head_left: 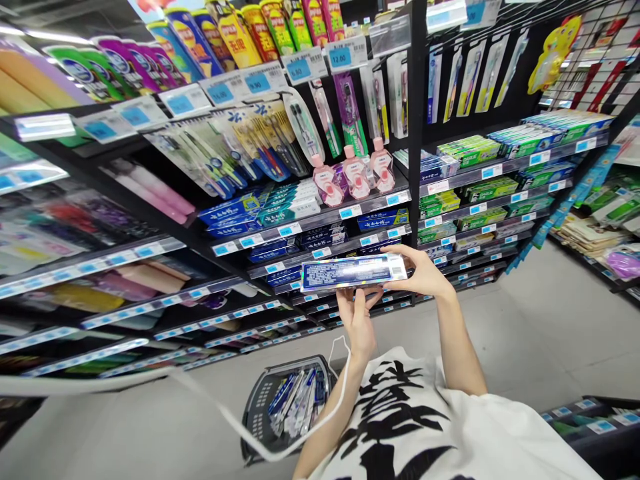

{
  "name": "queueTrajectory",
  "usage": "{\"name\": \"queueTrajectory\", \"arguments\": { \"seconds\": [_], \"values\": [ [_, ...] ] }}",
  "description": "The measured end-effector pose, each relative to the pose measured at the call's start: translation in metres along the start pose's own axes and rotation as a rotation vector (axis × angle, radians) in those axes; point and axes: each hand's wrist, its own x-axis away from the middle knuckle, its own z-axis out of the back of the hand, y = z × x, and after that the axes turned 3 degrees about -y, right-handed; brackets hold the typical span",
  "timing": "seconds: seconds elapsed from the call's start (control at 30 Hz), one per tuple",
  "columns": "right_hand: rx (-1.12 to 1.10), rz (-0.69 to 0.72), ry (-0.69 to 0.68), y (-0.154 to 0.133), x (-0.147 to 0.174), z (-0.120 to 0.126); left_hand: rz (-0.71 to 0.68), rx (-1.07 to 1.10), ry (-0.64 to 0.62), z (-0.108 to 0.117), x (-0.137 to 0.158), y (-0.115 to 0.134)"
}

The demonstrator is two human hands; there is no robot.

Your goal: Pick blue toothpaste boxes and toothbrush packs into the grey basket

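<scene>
A blue and silver toothpaste box (345, 272) is held level in front of the shelves, its printed side and barcode facing me. My right hand (419, 270) grips its right end, thumb and fingers closed around it. From below, my left hand (357, 327) holds the underside, with some fingers hidden behind the box. Under my left forearm, a dark shopping basket (257, 407) on the floor contains several packaged items (300, 403), mostly blue and white.
Shelves ahead carry toothpaste boxes (290, 203), pink bottles (356, 175) and hanging toothbrushes (270, 137). Stacked green boxes (483, 153) stand to the right. A white cable (220, 407) loops across the view near my left arm. Grey floor (530, 327) lies to the right.
</scene>
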Motion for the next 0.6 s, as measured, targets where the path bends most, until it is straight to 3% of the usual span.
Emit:
{"name": "queueTrajectory", "arguments": {
  "seconds": [0.27, 0.6],
  "values": [
    [-0.226, -0.112, 0.014, 0.0043, 0.0011, 0.0018, 0.035, -0.042, -0.002, 0.0022, 0.0020, -0.0083],
    [-0.150, -0.135, 0.066, 0.0072, -0.0015, 0.0002, 0.010, -0.079, -0.024, 0.0021, 0.0000, -0.0079]
  ]
}}
